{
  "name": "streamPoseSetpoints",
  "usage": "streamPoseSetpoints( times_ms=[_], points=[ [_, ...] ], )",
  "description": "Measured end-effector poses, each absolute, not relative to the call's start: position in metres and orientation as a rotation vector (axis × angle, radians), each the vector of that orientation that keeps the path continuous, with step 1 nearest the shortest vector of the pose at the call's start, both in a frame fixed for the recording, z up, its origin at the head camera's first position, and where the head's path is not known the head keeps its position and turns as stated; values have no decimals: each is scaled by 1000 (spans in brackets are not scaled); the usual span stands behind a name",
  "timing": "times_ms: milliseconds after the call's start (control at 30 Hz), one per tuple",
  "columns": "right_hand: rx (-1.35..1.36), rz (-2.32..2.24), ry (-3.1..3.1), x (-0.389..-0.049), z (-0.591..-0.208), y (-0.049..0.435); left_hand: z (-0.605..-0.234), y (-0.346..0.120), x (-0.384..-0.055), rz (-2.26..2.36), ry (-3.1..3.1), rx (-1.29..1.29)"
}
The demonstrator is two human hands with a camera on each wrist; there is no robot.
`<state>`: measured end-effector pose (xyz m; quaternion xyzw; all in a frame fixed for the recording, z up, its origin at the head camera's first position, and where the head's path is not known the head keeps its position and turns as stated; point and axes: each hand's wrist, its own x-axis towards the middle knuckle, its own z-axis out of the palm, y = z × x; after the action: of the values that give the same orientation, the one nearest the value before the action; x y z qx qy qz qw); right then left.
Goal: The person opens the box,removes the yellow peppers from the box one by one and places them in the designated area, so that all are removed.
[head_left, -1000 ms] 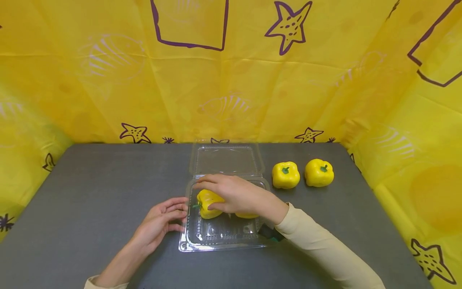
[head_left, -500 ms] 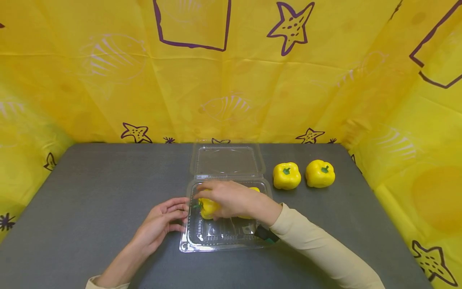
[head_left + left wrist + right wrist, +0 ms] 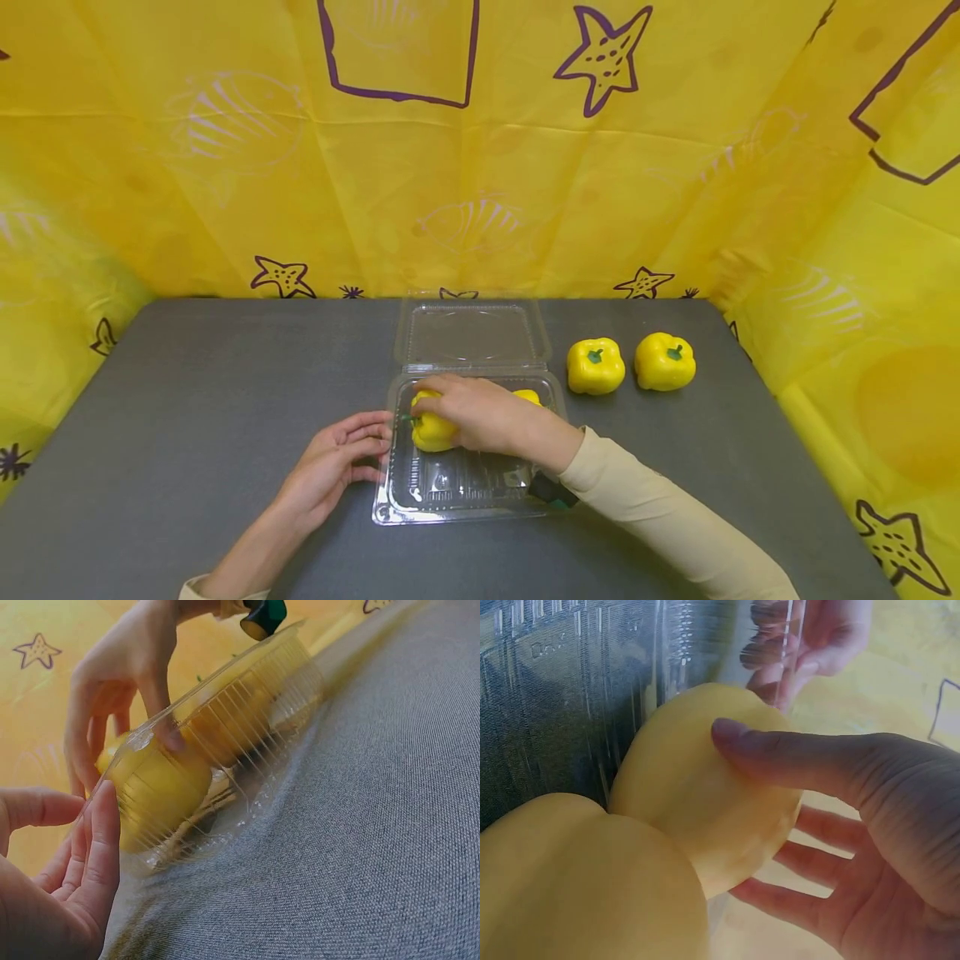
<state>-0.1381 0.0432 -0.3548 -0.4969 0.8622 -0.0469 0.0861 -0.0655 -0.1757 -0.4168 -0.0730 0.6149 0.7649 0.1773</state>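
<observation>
A clear plastic clamshell container (image 3: 457, 510) lies on the table with its lid (image 3: 472, 333) folded back behind it. My right hand (image 3: 480, 412) grips a yellow bell pepper (image 3: 432, 435) inside the container's left half, thumb on the near side and fingers over the far side. That pepper's green stem points left. Against it sits a second yellow bell pepper (image 3: 577, 885), mostly hidden by my right hand in the head view. At the left edge, my left hand (image 3: 337, 454) pinches the container's rim between thumb and fingers, as the left wrist view shows.
Two more yellow bell peppers, one nearer (image 3: 596, 367) and one farther right (image 3: 665, 362), stand on the dark grey table (image 3: 225, 400) right of the container. A yellow patterned cloth (image 3: 480, 183) hangs around the back and sides.
My right hand has shifted slightly and turned the left pepper a little, its stem tipping up. More of the second pepper shows behind the hand. My left hand stays at the rim.
</observation>
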Motion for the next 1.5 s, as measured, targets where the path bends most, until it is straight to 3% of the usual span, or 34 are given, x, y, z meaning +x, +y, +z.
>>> streamPoseSetpoints(
  times_ms=[800, 1500],
  points=[
    [-1630, -551, 2635, -134, -334, 69, -416, -176, -63, 2151, 1757, -211],
    [-1589, -709, 2706, -133, -329, 105, -418, -175, -64, 2163, 1753, -220]
  ],
)
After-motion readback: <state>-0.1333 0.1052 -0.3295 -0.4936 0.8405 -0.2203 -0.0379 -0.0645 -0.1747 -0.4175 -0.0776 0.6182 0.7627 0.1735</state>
